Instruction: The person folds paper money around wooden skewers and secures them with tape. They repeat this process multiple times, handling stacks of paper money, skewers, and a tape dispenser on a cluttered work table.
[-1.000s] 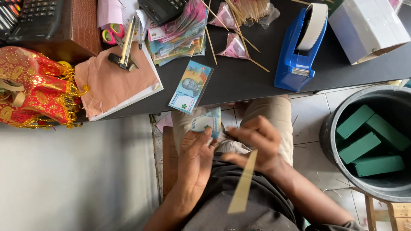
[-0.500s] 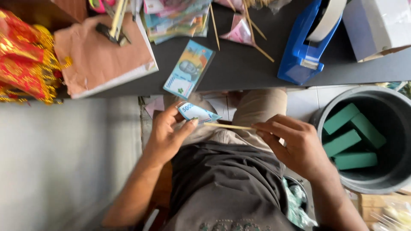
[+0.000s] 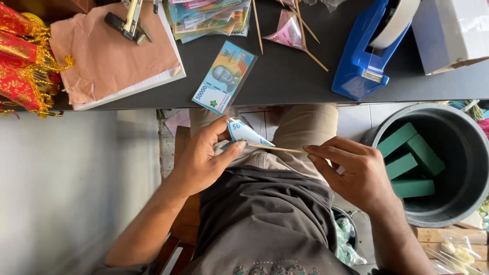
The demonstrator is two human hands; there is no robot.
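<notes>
My left hand (image 3: 204,158) pinches a folded blue banknote in a clear sleeve (image 3: 243,132) over my lap. A thin wooden skewer (image 3: 275,148) runs from that fold to my right hand (image 3: 351,170), whose fingertips hold its far end. A flat blue banknote in a clear sleeve (image 3: 224,76) lies on the black table (image 3: 285,81) just beyond my hands. A folded pink banknote on a skewer (image 3: 288,30) lies further back.
A blue tape dispenser (image 3: 369,51) and a white box (image 3: 453,30) stand at the right of the table. A pink cloth on a pad (image 3: 109,56), red-gold ornaments (image 3: 23,66) and stacked banknotes (image 3: 209,18) are to the left. A grey bucket (image 3: 461,132) holds green foam blocks (image 3: 410,160).
One second ago both hands were close together on the note with a strip hanging down. Now the right hand has moved out right, holding the skewer level against the folded note.
</notes>
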